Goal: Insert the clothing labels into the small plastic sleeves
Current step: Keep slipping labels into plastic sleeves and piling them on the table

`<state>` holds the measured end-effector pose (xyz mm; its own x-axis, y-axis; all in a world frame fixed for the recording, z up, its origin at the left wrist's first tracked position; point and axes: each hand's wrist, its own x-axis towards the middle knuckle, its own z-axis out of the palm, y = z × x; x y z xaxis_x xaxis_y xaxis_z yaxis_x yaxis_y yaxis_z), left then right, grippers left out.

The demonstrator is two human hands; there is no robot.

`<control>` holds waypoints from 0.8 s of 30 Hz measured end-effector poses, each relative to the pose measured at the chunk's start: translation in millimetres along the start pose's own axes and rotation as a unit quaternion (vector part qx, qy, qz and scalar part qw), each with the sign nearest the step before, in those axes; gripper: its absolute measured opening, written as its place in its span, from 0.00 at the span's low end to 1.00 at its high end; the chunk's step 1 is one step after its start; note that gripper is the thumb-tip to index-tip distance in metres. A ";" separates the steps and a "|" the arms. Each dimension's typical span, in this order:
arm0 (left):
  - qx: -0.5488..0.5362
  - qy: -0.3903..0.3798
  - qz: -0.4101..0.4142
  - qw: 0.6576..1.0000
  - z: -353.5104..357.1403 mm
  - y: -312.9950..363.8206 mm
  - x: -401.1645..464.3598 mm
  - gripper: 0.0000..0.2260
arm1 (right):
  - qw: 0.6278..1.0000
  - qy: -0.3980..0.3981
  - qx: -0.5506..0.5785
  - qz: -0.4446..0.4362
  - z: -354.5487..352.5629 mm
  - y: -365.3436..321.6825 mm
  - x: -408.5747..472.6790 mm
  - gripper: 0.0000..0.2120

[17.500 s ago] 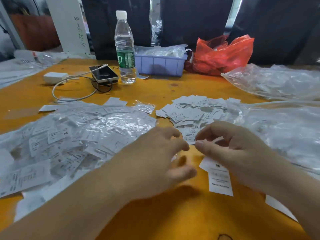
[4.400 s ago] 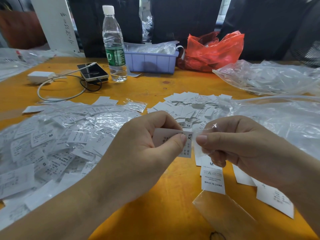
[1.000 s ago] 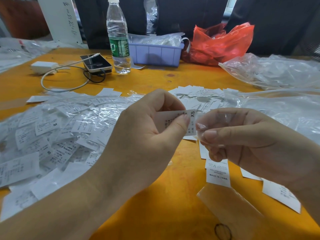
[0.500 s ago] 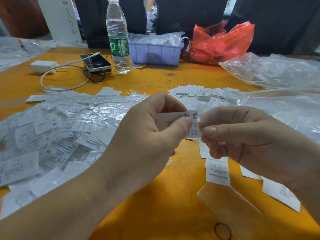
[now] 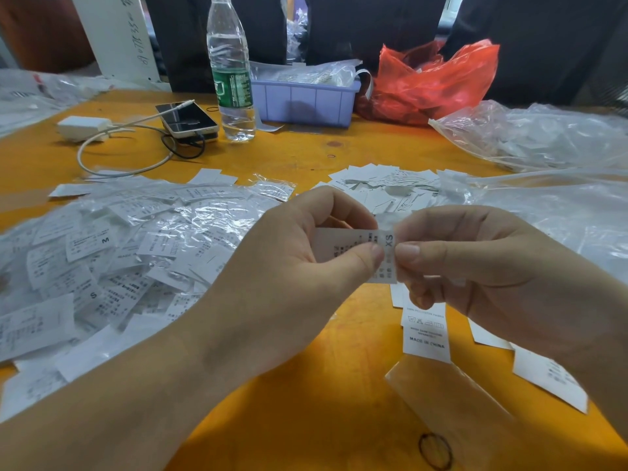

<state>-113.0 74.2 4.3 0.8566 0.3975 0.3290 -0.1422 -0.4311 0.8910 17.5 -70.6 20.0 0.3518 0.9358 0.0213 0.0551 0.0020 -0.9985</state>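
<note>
- Above the orange tabletop, the left hand pinches a white XS label.
- The right hand pinches a clear plastic sleeve at the label's end.
- Sleeved labels lie heaped at left.

Both forearms reach in, hands meeting mid-frame. L hand thumb & fingers curled in pinch; R hand same, thumb tips nearly touching.
</note>
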 end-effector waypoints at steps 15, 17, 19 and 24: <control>0.001 0.015 0.005 1.000 -1.2 -0.2 0.5 0.07 | 0.998 0.005 -0.063 -0.012 1.4 1.8 0.9 0.02; 0.000 0.018 0.006 1.000 0.5 0.5 0.0 0.07 | 0.998 0.007 -0.061 -0.014 2.2 1.7 1.1 0.01; 0.002 0.018 0.008 1.000 1.4 0.8 -0.7 0.07 | 0.998 0.010 -0.062 -0.017 3.4 1.2 0.7 0.01; -0.008 -0.010 -0.014 1.000 2.4 0.1 -0.3 0.09 | 0.997 0.018 -0.065 -0.027 4.7 0.2 -0.1 0.06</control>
<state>-112.1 72.1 3.6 0.8700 0.3932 0.2975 -0.1253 -0.4071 0.9047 13.1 -69.0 19.6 0.3783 0.9222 0.0798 0.1954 0.0048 -0.9807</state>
